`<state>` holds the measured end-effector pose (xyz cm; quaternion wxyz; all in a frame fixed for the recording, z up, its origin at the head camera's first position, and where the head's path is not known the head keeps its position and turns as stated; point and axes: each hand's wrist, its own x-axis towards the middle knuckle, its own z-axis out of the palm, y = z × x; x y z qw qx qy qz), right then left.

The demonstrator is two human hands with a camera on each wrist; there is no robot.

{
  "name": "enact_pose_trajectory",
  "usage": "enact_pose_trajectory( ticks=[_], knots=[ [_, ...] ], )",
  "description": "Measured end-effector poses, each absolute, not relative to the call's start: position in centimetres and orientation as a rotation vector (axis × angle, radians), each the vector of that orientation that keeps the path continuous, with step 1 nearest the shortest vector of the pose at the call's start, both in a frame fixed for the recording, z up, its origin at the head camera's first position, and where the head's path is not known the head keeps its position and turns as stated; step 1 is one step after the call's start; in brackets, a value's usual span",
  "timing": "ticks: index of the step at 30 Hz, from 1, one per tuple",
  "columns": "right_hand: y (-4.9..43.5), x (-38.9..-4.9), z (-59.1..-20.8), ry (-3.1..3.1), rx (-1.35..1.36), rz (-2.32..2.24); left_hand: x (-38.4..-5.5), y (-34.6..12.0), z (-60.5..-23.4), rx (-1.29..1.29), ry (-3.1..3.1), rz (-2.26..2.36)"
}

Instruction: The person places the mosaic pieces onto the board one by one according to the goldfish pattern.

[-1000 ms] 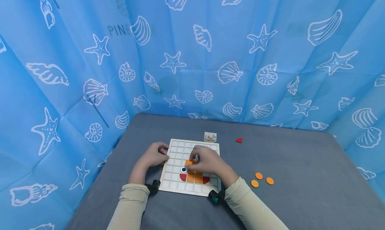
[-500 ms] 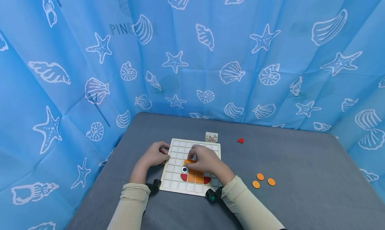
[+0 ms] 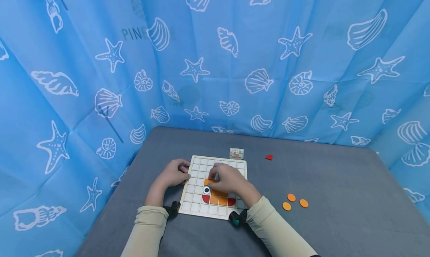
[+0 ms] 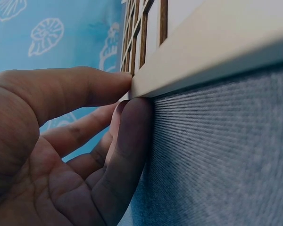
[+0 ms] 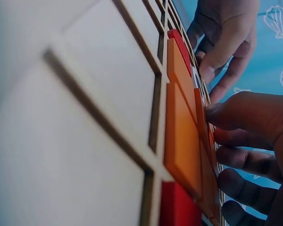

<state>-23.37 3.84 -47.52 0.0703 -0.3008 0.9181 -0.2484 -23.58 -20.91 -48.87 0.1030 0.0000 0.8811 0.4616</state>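
Note:
A pale wooden grid board point(image 3: 195, 203) lies on the table with coloured tiles set in its cells. At its left edge my left hand point(image 3: 173, 173) pinches the frame, thumb on top and a finger against the side, as the left wrist view shows. My right hand point(image 3: 230, 178) is over the middle, its thumb and index finger at an orange square tile point(image 3: 207, 181) in the upper row of tiles. Below sit a round eye tile point(image 3: 206, 190), more orange tiles point(image 5: 183, 136) and rounded red tiles point(image 3: 206, 198) at both ends of the bottom row. The right hand hides part of the pattern.
A small picture card point(image 3: 236, 153) lies just behind the board's far edge. Farther right is a loose red quarter-round piece point(image 3: 269, 157). Three orange discs point(image 3: 291, 197) lie to the right of the board. A blue shell-print curtain point(image 3: 215, 63) borders the grey table point(image 3: 336, 186).
My right hand has shifted slightly left over the orange tiles, and its thumb and index finger have drawn closer together. My left hand stays at the board's edge.

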Motion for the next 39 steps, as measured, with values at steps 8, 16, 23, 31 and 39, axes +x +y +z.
enact_pose_trajectory(
  ticks=[8,16,23,31,39],
  knots=[
    [3.7,-23.4,-47.3,2.762,-0.9,-0.733,-23.6,-20.9,-49.0,0.003,2.635,1.344],
    [4.6,-23.6,-47.1,2.75,-0.922,-0.834,-23.5,-21.0,-49.0,0.001,2.616,1.363],
    [6.8,-24.6,-46.8,2.776,-0.899,-0.896,-23.5,-21.0,-49.0,-0.004,2.61,1.372],
    [11.1,-26.2,-45.4,2.821,-0.77,-0.938,-23.4,-20.9,-49.0,0.01,2.622,1.362],
    [16.3,-28.1,-45.2,2.936,-0.598,-0.844,-23.6,-21.0,-49.0,0.003,2.617,1.358]
  ],
)
